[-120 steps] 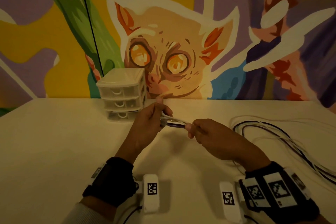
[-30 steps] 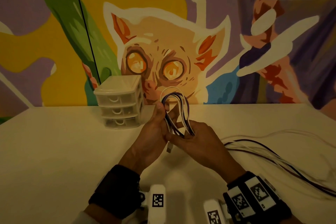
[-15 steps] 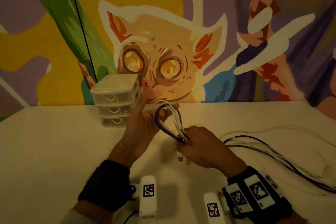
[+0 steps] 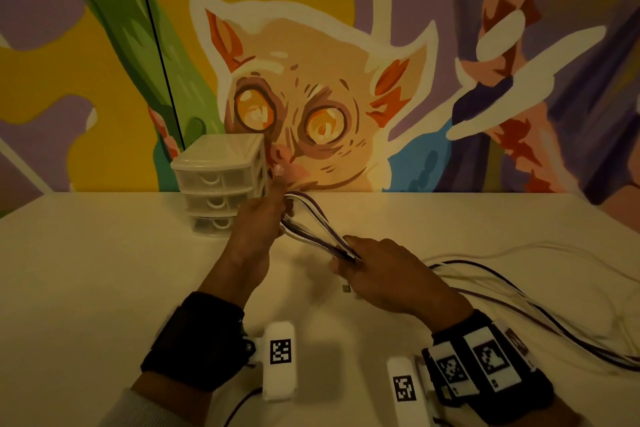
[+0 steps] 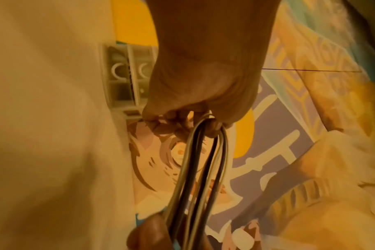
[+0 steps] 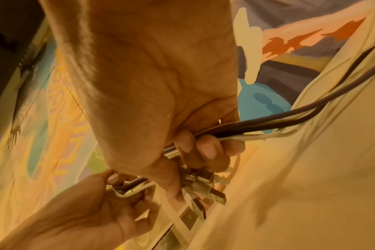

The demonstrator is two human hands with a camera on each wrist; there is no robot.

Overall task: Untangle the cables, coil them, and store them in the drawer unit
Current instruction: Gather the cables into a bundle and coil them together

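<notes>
A bundle of white and dark cables (image 4: 313,229) is folded into a long loop stretched between my two hands above the table. My left hand (image 4: 273,208) holds the bend of the loop with curled fingers, right in front of the drawer unit (image 4: 221,180). My right hand (image 4: 353,260) grips the other end of the loop; several plug ends (image 6: 201,191) hang below its fingers. In the left wrist view the cables (image 5: 195,177) run down from my left hand (image 5: 195,121). The loose remainder of the cables (image 4: 540,312) trails off to the right across the table.
The translucent three-drawer unit stands against the painted wall at the back, all drawers closed. A thin black cord (image 4: 156,45) runs down the wall behind it. The pale table (image 4: 86,270) stretches to the left of my arms.
The loop was upright and rounded between my hands; now it is pulled out flatter, my left hand having moved up and back toward the drawer unit while my right hand stayed low.
</notes>
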